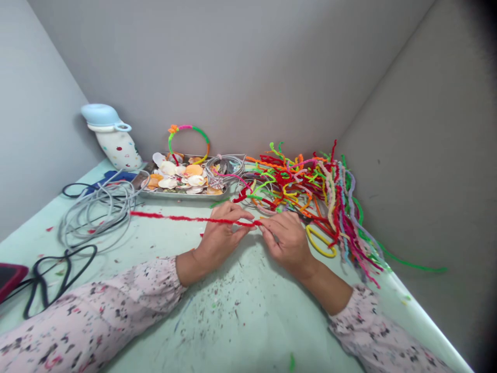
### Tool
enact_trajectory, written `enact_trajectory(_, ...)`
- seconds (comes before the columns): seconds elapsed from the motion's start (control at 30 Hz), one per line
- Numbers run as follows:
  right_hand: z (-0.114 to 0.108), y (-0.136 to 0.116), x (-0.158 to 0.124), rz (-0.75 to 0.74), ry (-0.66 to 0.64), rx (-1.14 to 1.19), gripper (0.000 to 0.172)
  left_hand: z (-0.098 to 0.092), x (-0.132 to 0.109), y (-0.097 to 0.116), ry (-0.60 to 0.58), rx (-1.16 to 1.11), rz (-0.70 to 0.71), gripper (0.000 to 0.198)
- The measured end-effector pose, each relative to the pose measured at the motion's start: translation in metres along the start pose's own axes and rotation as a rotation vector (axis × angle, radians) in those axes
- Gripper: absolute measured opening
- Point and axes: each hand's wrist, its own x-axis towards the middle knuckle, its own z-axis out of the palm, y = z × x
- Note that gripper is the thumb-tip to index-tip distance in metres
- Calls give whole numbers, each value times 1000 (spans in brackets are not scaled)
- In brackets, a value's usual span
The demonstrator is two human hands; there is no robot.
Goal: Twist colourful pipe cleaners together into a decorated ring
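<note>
A red pipe cleaner [182,218] stretches sideways above the table, its free end reaching far to the left. My left hand [221,233] pinches it near its right end between thumb and fingers. Close beside, my right hand [287,239] grips the tip of the same pipe cleaner, where a small orange bit shows at the fingertips. The two hands almost meet. Behind my right hand lies a large heap of pipe cleaners [298,176] in many colours. Yellow scissor handles [320,241] stick out beside that hand, their blades mostly hidden.
A metal tray [182,196] of seashells [194,171] stands at the back, with a colourful pipe-cleaner ring [202,135] upright on it. Coiled grey wire [93,212] and a black cord [42,280] lie left. A white bottle [116,147] with a blue lid stands against the wall.
</note>
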Motion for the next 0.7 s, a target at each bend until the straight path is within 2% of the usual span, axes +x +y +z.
enact_trajectory(0.3,0,0,1,-18,-9,-7,18,1,0,-1,1,6,1,6)
enact_trajectory(0.7,0,1,0,-50,-13,-23,17,-1,-1,2,18,-37,11,14)
